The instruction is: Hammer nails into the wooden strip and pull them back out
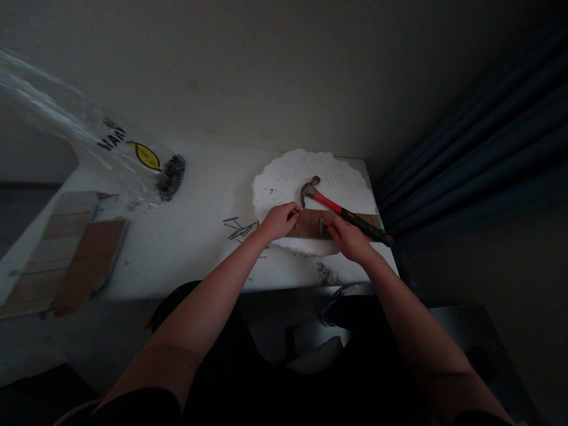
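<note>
A small brown wooden board point(310, 225) lies on a round white foam disc point(293, 174) on the white table point(195, 236). My left hand point(279, 220) is closed at the board's left end, fingers curled on its edge. My right hand point(348, 236) pinches at a small upright nail point(321, 223) on the board; the nail is barely visible. A claw hammer point(341, 210) with a red and black handle lies across the disc and the board, just beyond my right hand, untouched.
Several loose nails point(239, 228) lie left of the disc. A clear plastic bag point(128, 160) with a yellow label lies at the back left. Wooden boards point(75, 254) lie at the left. A dark curtain point(479, 154) hangs right of the table. Dark debris point(327, 273) lies near the front edge.
</note>
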`<state>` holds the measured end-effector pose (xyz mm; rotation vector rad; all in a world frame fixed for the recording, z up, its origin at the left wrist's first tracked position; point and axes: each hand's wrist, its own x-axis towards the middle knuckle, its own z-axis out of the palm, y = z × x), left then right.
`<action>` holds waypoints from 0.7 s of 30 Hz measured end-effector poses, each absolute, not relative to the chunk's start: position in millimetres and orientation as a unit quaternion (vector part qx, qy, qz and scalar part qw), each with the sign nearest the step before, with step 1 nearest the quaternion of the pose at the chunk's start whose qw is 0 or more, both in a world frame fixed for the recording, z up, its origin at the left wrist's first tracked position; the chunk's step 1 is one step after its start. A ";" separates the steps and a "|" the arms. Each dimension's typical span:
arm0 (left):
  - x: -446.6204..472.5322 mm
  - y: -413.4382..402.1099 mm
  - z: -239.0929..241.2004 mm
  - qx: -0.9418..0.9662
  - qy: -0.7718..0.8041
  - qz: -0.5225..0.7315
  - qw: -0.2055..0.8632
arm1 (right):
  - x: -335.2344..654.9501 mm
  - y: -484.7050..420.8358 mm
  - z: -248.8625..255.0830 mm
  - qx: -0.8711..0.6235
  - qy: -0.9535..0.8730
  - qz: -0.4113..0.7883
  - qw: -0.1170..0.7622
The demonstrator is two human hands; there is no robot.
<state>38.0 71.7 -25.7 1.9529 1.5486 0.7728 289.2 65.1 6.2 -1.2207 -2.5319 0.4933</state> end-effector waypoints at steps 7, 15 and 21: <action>31.8 75.9 -26.5 0.679 0.540 0.386 0.314 | 283.4 64.5 16.0 -0.430 -0.884 0.140 0.120; -12.4 72.8 -3.1 0.530 0.427 0.520 0.516 | 274.0 69.8 28.9 -0.444 -0.881 0.138 0.084; -41.4 51.4 14.7 0.617 0.271 0.195 0.713 | 269.7 76.3 19.2 -0.508 -0.825 0.164 0.186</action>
